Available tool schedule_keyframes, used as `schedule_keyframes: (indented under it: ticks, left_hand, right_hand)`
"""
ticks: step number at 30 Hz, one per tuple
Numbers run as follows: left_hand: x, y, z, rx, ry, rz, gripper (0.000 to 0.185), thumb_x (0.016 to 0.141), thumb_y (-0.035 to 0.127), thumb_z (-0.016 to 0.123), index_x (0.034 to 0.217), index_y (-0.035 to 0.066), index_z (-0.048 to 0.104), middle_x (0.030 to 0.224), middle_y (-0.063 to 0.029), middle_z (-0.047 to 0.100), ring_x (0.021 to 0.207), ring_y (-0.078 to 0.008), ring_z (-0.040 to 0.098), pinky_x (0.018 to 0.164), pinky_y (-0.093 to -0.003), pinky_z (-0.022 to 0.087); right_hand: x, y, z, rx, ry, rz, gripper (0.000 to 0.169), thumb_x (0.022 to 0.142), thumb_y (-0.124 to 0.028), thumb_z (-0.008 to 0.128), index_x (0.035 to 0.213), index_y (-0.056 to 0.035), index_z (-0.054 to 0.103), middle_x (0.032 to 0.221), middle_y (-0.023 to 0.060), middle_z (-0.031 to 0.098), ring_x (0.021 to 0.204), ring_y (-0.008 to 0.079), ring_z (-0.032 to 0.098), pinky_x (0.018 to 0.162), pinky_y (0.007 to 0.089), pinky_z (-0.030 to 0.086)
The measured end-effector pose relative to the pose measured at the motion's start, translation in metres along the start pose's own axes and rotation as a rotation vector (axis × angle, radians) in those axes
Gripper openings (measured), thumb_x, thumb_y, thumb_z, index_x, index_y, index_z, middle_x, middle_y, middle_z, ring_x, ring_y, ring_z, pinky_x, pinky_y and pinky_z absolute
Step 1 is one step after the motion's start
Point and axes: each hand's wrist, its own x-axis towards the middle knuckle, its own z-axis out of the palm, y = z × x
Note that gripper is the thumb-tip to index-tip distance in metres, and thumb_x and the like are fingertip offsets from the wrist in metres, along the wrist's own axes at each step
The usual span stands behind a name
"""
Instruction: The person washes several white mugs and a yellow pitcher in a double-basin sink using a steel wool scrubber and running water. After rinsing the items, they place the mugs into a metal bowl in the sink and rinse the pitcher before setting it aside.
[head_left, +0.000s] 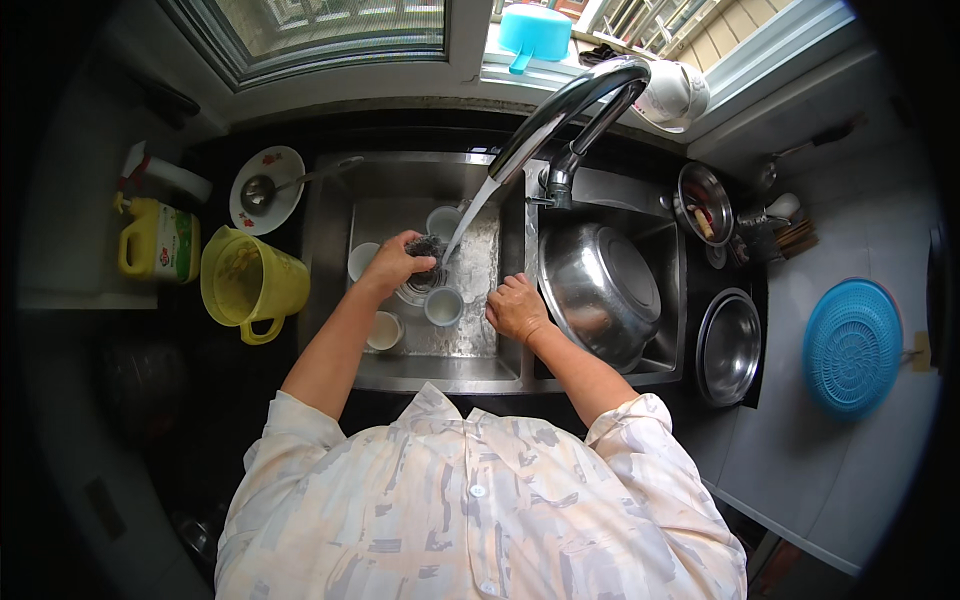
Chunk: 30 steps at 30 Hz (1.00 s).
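My left hand (395, 264) grips a dark wire scouring pad (425, 249) over the left basin of a stainless steel double sink (435, 366), close beside the water stream (471, 219) from the chrome faucet (551, 112). Several small cups stand in that basin around it, among them a cup (444, 306) below the pad, one (385, 331) nearer me and one (363, 259) at the left wall. My right hand (517, 307) rests by the divider between the basins, its fingers curled; whether anything is inside them is hidden.
A large upturned steel basin (600, 292) fills the right sink bowl. Left of the sink are a yellow pitcher (255, 277), a plate with a ladle (268, 187) and a yellow detergent jug (159, 240). Steel bowls (729, 347) sit at the right; a blue plastic basket (853, 347) hangs there.
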Motion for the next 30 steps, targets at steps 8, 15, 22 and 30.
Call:
schedule_keyframes:
  ticks: [8,15,22,30]
  left_hand:
    - [-0.083,0.101,0.008,0.149,0.402,0.618,0.032,0.074,0.006,0.069,0.103,0.005,0.056,0.089,-0.0067,0.064,0.081,-0.0158,0.061,0.072,-0.0277,0.049]
    - [-0.014,-0.037,0.021,1.342,0.116,0.064,0.023,0.072,0.009,0.058,0.095,0.011,0.059,0.087,-0.0136,0.065,0.089,-0.0312,0.062,0.076,-0.0433,0.045]
    - [-0.088,0.081,0.027,1.017,0.750,0.806,0.024,0.071,0.008,0.062,0.094,0.009,0.056,0.082,-0.0103,0.062,0.084,-0.0303,0.059,0.078,-0.0397,0.042]
    - [-0.032,-0.017,0.010,1.125,0.101,-0.010,0.037,0.070,0.015,0.070,0.104,0.009,0.056,0.087,-0.0141,0.065,0.084,-0.0295,0.063,0.080,-0.0405,0.045]
  right_hand:
    - [-0.004,0.005,0.002,-0.023,-0.004,0.032,0.019,0.074,-0.027,0.060,0.064,-0.0102,0.063,0.069,0.0052,0.062,0.078,0.0199,0.054,0.081,0.0330,0.039]
    - [-0.003,0.004,0.005,0.016,-0.004,0.023,0.019,0.072,-0.027,0.061,0.061,-0.0108,0.062,0.067,0.0058,0.061,0.076,0.0220,0.054,0.079,0.0345,0.039]
    - [-0.003,0.004,0.007,0.021,0.071,-0.004,0.019,0.072,-0.026,0.061,0.061,-0.0098,0.062,0.064,0.0059,0.061,0.074,0.0207,0.055,0.077,0.0330,0.039]
    - [-0.007,-0.001,-0.002,0.033,0.047,0.005,0.020,0.071,-0.025,0.061,0.060,-0.0097,0.061,0.065,0.0064,0.061,0.073,0.0214,0.054,0.076,0.0331,0.039]
